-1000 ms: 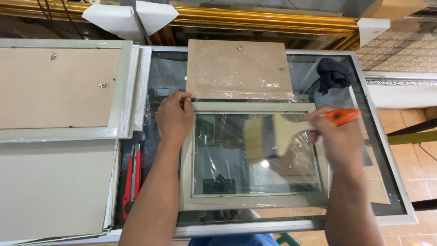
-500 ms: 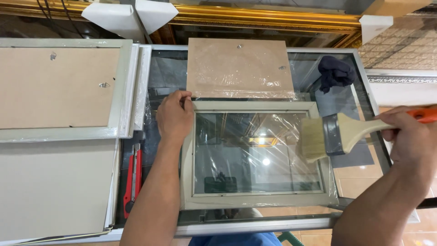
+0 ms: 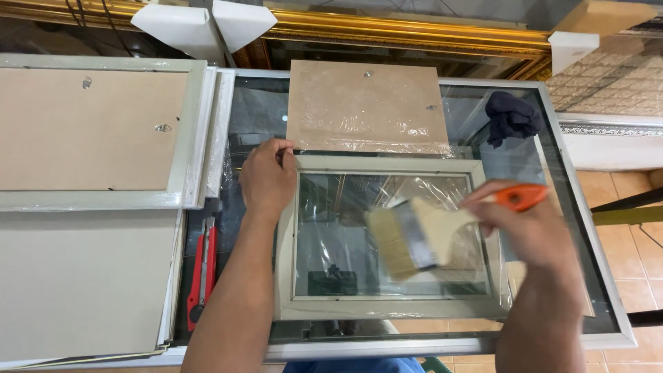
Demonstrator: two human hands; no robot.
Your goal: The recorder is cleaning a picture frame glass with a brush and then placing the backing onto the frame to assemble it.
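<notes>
Glass table (image 3: 587,276) fills the view, and on it lies the pale picture frame (image 3: 387,307), glass pane up, the landmark here. Beyond the frame's far edge rests a brown backing board (image 3: 366,103). Left hand (image 3: 266,178) is pressed flat, fingers curled over the frame's upper-left corner. Right hand (image 3: 528,231) is closed around the orange-handled brush (image 3: 414,238), bristles blurred over the frame's pane. Left of the frame lies a red utility knife (image 3: 202,273).
</notes>
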